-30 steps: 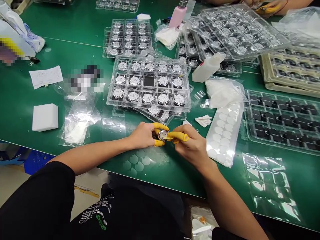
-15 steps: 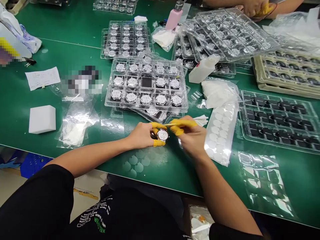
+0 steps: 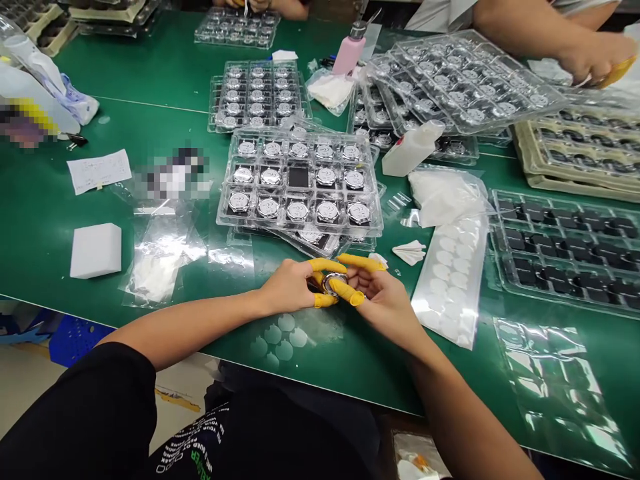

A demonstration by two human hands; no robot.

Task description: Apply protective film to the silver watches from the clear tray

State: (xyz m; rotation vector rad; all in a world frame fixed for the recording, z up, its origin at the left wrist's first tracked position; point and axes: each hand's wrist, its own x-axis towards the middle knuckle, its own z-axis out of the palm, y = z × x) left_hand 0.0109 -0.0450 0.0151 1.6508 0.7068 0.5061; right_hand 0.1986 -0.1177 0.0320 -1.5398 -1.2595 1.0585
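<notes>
My left hand (image 3: 293,285) and my right hand (image 3: 383,297) meet just above the green table's near edge, both with yellow finger cots. Between their fingertips sits a small round silver watch case (image 3: 331,282); the left thumb and forefinger pinch it, and the right thumb presses on its face. Just beyond my hands lies a clear tray (image 3: 300,183) filled with similar silver watch cases, one middle cell empty and dark. To the right of my right hand is a sheet of round white stickers (image 3: 450,267).
A white foam block (image 3: 96,249) and clear bags (image 3: 160,257) lie at left. A tray of black cells (image 3: 565,250) sits at right, more filled trays (image 3: 257,90) behind. A white bottle (image 3: 413,148) and pink bottle (image 3: 350,43) stand farther back. Another person's arm (image 3: 550,37) works at far right.
My right hand lifted its fingers off the watch case, then came back down with its thumb on the face. The left hand kept its pinch. The view shifted slightly.
</notes>
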